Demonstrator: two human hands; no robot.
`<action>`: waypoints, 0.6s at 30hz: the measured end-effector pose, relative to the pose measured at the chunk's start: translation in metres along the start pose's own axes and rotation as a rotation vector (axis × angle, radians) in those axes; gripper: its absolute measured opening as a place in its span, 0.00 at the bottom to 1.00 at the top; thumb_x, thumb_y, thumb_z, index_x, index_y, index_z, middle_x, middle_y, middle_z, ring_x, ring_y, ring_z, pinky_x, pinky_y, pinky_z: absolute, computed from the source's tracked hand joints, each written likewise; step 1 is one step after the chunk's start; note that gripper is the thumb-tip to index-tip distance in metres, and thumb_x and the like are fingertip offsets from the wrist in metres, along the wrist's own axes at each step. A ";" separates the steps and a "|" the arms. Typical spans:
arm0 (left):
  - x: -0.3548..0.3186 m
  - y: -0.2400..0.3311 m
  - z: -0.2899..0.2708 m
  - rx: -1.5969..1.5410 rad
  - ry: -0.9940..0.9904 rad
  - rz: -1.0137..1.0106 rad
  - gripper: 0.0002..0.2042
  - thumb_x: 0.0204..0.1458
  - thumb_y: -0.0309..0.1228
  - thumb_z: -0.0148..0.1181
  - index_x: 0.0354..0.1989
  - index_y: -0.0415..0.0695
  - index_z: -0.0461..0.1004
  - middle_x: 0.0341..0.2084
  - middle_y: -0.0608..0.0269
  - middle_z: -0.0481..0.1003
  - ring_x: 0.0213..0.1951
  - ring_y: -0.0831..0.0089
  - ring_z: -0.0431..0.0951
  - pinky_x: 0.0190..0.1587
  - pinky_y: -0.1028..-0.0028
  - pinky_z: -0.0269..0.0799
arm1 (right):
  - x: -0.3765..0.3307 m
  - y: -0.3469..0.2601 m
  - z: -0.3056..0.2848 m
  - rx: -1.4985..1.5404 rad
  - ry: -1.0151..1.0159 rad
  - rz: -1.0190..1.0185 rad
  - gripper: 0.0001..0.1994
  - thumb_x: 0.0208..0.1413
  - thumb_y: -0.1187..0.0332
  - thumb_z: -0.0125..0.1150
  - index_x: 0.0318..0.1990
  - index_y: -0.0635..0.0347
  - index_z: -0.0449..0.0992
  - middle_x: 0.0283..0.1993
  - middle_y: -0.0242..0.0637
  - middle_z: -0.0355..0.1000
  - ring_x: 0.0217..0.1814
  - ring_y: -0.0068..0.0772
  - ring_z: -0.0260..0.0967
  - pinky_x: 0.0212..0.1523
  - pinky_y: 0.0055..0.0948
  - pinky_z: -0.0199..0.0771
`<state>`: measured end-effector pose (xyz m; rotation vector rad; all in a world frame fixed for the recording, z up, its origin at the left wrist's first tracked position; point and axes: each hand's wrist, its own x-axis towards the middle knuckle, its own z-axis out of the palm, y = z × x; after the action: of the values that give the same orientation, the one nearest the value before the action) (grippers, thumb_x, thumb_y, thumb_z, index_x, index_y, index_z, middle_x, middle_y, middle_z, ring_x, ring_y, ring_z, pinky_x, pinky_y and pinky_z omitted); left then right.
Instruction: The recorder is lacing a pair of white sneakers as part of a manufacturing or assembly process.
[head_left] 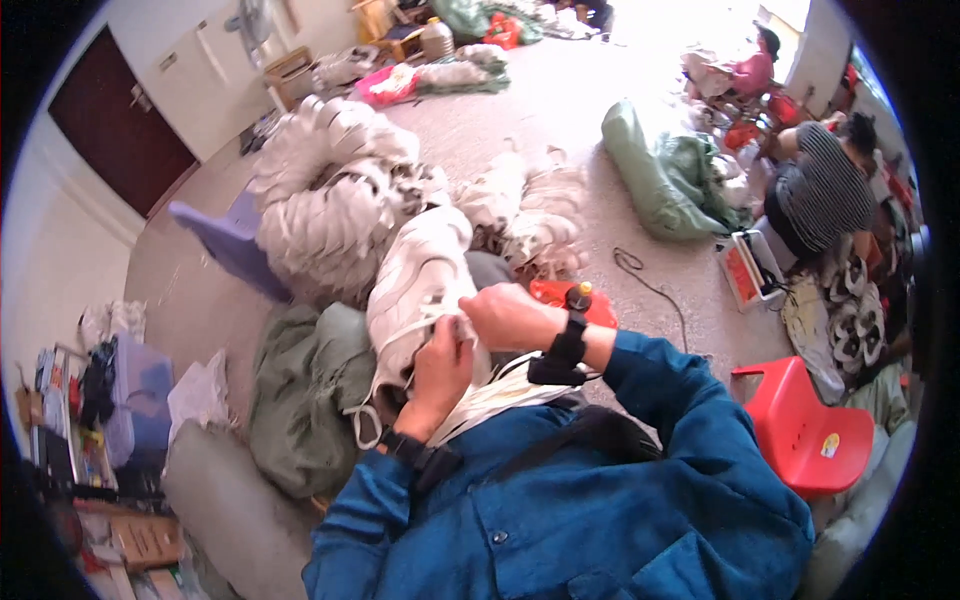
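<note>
A white shoe upper (420, 265) lies in front of me, toe pointing away, with a white shoelace (400, 328) across its lacing area. My left hand (438, 368) is closed at the near part of the upper, its fingertips pinched on the lace. Just right of it, my right hand (512, 314) is closed over the upper's right edge, fingers curled. What my right fingers hold is hidden behind the hand. A loose bundle of white laces (505, 392) rests on my lap under my wrists. Another loop of lace hangs at the upper's near left end.
Stacked white uppers (330, 215) stand beyond on a purple chair (235, 245), with more stacks (545, 215) to their right. Green sacks (310, 385) lie at left. A red plastic chair (810, 425) stands at right. Farther right, a person in a striped shirt (820, 190) bends over.
</note>
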<state>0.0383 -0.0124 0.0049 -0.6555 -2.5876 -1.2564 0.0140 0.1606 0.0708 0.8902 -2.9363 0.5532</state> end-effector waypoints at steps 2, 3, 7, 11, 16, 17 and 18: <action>0.003 0.008 -0.003 -0.056 -0.066 -0.062 0.13 0.53 0.24 0.57 0.47 0.40 0.67 0.27 0.43 0.75 0.31 0.41 0.77 0.33 0.52 0.71 | 0.002 0.004 0.000 -0.083 -0.089 -0.021 0.09 0.46 0.69 0.60 0.35 0.62 0.77 0.24 0.48 0.75 0.28 0.52 0.78 0.27 0.45 0.76; 0.000 0.006 -0.005 -0.044 -0.061 -0.065 0.14 0.53 0.23 0.57 0.48 0.40 0.67 0.27 0.42 0.75 0.31 0.42 0.77 0.33 0.53 0.70 | 0.007 0.002 0.003 -0.083 -0.094 -0.034 0.10 0.46 0.68 0.60 0.35 0.62 0.77 0.25 0.48 0.76 0.28 0.51 0.78 0.26 0.45 0.76; -0.003 0.010 -0.011 -0.082 0.010 0.017 0.14 0.57 0.26 0.56 0.50 0.38 0.67 0.30 0.41 0.76 0.35 0.41 0.78 0.34 0.53 0.71 | 0.013 -0.003 0.032 0.037 0.043 -0.024 0.10 0.45 0.66 0.62 0.30 0.64 0.73 0.23 0.50 0.74 0.28 0.55 0.76 0.26 0.49 0.74; 0.002 0.023 -0.020 -0.088 -0.075 -0.041 0.14 0.56 0.25 0.56 0.50 0.38 0.67 0.29 0.43 0.76 0.33 0.44 0.79 0.34 0.56 0.72 | -0.001 0.008 0.038 0.240 0.282 0.046 0.09 0.52 0.67 0.58 0.30 0.65 0.68 0.23 0.54 0.71 0.28 0.63 0.71 0.28 0.53 0.68; 0.002 0.012 -0.014 -0.125 -0.101 -0.117 0.13 0.58 0.28 0.54 0.50 0.37 0.69 0.28 0.44 0.75 0.30 0.49 0.79 0.33 0.58 0.72 | -0.005 0.008 0.057 0.398 0.373 0.102 0.09 0.53 0.67 0.56 0.35 0.65 0.67 0.23 0.56 0.70 0.30 0.65 0.70 0.30 0.56 0.66; 0.001 0.016 -0.016 -0.207 -0.098 -0.139 0.13 0.61 0.27 0.50 0.52 0.36 0.69 0.30 0.43 0.76 0.31 0.49 0.79 0.34 0.58 0.72 | -0.006 0.011 0.058 0.414 0.373 0.095 0.13 0.59 0.62 0.55 0.32 0.63 0.66 0.25 0.55 0.70 0.31 0.62 0.70 0.30 0.55 0.66; 0.002 0.019 -0.018 -0.206 -0.102 -0.134 0.13 0.61 0.27 0.50 0.52 0.36 0.69 0.30 0.43 0.76 0.31 0.49 0.79 0.34 0.58 0.72 | -0.008 0.015 0.059 0.414 0.379 0.098 0.13 0.59 0.62 0.55 0.32 0.63 0.66 0.25 0.55 0.70 0.31 0.62 0.70 0.30 0.55 0.66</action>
<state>0.0454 -0.0158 0.0304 -0.6046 -2.6449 -1.5873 0.0173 0.1562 0.0101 0.5771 -2.5683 1.2162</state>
